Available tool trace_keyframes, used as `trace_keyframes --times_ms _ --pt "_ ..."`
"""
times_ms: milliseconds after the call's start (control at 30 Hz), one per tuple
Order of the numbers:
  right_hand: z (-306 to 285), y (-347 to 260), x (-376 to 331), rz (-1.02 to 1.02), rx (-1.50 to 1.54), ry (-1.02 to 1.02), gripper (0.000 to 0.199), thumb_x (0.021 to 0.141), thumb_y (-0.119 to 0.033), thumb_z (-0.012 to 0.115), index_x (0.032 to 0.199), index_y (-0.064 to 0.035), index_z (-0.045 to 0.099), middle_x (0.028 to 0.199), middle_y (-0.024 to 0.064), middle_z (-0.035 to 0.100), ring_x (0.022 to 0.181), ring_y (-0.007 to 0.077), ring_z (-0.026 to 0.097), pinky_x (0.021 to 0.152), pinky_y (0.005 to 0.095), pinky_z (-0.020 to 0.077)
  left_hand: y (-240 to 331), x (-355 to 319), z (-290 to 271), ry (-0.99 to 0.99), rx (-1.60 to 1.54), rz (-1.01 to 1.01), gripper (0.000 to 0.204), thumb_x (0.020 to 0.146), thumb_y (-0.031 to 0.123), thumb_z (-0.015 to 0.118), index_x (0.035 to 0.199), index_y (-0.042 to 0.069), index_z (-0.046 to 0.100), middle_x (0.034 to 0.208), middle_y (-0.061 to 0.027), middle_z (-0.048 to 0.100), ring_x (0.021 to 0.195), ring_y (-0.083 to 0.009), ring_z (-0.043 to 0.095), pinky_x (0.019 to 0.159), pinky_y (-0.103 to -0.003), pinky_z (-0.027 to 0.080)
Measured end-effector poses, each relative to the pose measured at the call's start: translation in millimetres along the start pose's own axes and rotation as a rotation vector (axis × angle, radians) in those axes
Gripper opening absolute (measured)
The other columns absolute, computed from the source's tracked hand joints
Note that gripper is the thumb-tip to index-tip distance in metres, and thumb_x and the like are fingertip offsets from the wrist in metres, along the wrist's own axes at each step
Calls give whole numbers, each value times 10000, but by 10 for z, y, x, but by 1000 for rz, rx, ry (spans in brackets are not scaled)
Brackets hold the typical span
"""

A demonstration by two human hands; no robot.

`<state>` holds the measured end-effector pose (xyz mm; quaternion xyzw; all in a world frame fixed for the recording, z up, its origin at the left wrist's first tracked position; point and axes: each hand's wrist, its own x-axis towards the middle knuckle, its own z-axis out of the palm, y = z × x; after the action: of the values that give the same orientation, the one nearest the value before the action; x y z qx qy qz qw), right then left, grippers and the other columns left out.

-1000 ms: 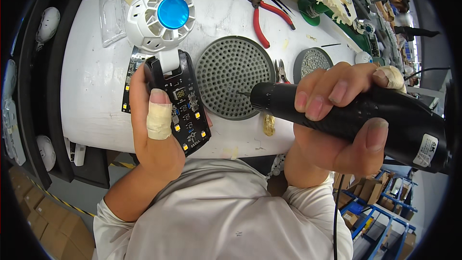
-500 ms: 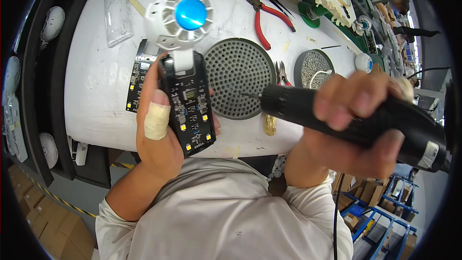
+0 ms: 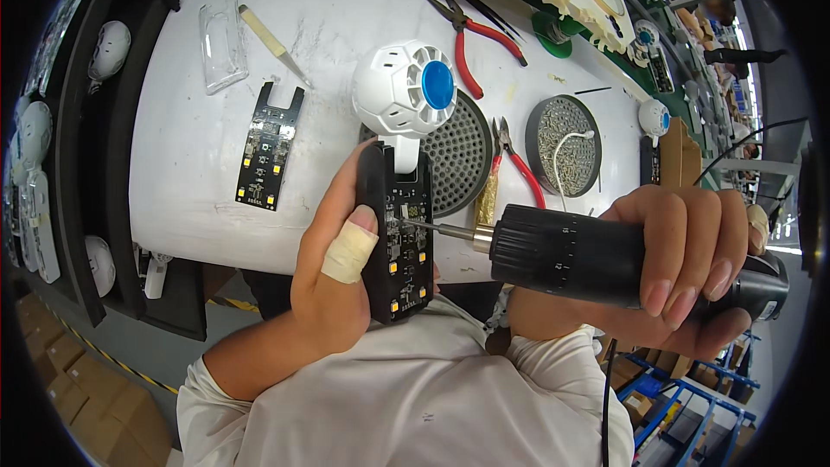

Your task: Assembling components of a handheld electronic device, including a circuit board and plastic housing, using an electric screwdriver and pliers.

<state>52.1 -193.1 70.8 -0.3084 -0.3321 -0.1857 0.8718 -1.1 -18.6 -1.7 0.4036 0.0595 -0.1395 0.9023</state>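
Note:
My left hand (image 3: 333, 294), its thumb wrapped in tan tape, is closed around a black-cased circuit board (image 3: 411, 272) with small yellow-white LEDs. From the board's top end rises a white ball-shaped head (image 3: 387, 91) with a vented side and a blue disc. My right hand (image 3: 692, 264) grips a black electric screwdriver (image 3: 566, 252) lying nearly level. Its thin bit (image 3: 441, 227) reaches the face of the board near the middle; whether a screw sits under the tip is too small to tell. Behind the head stands a round grey perforated dish (image 3: 462, 151), partly covered.
A loose notched circuit board (image 3: 266, 151) lies left, near a clear plastic shell (image 3: 223, 47) and a tape-handled blade (image 3: 264, 32). Red-handled pliers (image 3: 471, 35), small cutters (image 3: 519, 164) and a dish of screws (image 3: 562, 143) lie to the right. A black rack (image 3: 82, 147) borders the left.
The board and its white head have moved right and nearer me, turning somewhat edge-on. The screwdriver has come down, and its bit now meets the board. The loose board is uncovered.

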Motion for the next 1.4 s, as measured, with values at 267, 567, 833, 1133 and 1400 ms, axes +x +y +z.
trace_keyframes --times_ms 267,567,833,1133,1400 --pt "-11 18 -14 15 -18 -12 396 781 -163 688 1034 -16 421 785 51 500 585 151 562 545 289 533 -25 -32 25 -11 24 -19 577 1009 249 343 1494 -6 162 1226 -168 536 806 -179 629 708 -315 547" --pt "-7 20 -21 78 -55 -46 403 794 -157 691 1053 -9 421 814 54 500 617 151 556 569 285 521 -46 -46 -19 -55 30 -9 569 1008 226 321 1489 -28 156 1311 -179 485 885 -170 618 742 -308 545" --pt "7 -13 -26 98 -117 -78 416 802 -178 691 1063 -4 418 816 67 499 622 156 559 570 282 521 -86 -27 -41 -114 98 52 557 1005 197 322 1486 -35 162 1325 -177 477 893 -160 608 742 -292 540" --pt "-41 -41 -6 86 -79 -133 417 805 -183 688 1065 -3 418 821 68 497 626 159 558 575 289 519 -58 -41 -52 -47 -44 -24 607 982 253 416 1474 -8 176 1248 -200 501 804 -188 632 689 -315 556" --pt "-119 -71 13 100 -60 -18 429 810 -199 685 1078 8 422 843 65 491 632 154 546 576 285 503 -13 84 -253 -185 -253 40 672 904 259 561 1404 -12 203 1225 -314 482 816 -331 665 703 -428 601"
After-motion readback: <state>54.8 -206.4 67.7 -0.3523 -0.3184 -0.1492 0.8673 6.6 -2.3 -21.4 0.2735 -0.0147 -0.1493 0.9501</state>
